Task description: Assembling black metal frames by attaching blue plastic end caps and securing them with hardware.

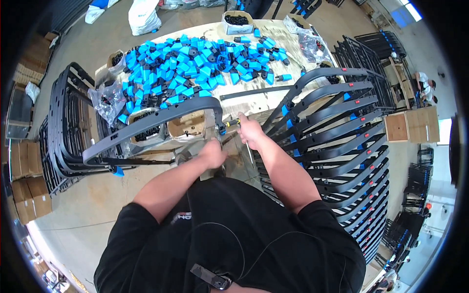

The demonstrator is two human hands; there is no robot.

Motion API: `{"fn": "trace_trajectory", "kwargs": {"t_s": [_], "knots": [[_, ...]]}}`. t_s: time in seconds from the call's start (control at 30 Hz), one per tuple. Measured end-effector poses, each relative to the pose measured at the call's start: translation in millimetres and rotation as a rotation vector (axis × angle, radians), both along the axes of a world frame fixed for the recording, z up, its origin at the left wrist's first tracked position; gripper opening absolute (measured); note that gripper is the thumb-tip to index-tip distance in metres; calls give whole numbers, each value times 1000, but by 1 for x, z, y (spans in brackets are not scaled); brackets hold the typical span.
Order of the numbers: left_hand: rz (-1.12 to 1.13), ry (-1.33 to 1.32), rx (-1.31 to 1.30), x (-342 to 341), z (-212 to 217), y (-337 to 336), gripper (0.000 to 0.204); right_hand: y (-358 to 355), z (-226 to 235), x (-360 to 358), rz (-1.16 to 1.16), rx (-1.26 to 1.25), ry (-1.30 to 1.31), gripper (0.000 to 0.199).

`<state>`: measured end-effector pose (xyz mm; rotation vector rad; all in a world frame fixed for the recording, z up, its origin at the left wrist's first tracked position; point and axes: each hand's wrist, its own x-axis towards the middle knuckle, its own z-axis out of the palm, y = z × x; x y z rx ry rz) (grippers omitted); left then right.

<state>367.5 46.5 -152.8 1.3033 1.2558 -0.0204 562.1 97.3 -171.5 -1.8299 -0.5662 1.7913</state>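
Observation:
A black curved metal frame (pixel 151 122) stretches across in front of me, its bent corner near the table's front edge. Below that corner, my left hand (pixel 213 154) is closed round the frame's lower part; the fingers are partly hidden. To its right, my right hand (pixel 250 131) grips a tool with a yellow and black part (pixel 233 122) pointing at the frame. A thin silver rod (pixel 251 154) sticks out beneath that hand; whether it belongs to the tool I cannot tell. A small blue piece (pixel 223 132) sits at the frame beside the tool's tip.
Blue and black plastic caps (pixel 181 63) are heaped on the wooden table (pixel 239 90). An open box (pixel 188 126) stands at its near edge, another box (pixel 238 22) of black parts at the back. Stacked black frames rise on the right (pixel 337 132) and left (pixel 73 117).

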Motion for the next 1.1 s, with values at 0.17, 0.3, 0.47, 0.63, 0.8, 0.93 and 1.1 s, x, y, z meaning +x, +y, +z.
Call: {"fn": "trace_trajectory", "kwargs": {"t_s": [0.17,0.3,0.47,0.63,0.8,0.93,1.1], "knots": [[464,-717,-680,-15,38,22,20,-10,-3,-19,15,281,-249,36],[243,-341,-185,0,-3,-1,27,-9,-5,-21,-144,398,-220,36],[112,-189,-333,-7,-3,16,30,-11,19,-21,-18,202,-173,39],[357,-585,-435,-1,9,3,30,-11,8,-17,-59,313,-252,37],[-155,113,15,-1,2,14,30,-11,13,-17,-15,255,-150,39],[651,-1017,-795,-9,8,15,43,-11,8,-18,-48,276,-201,37],[3,294,475,3,-47,-5,43,-14,17,-21,40,249,-214,39]]}}
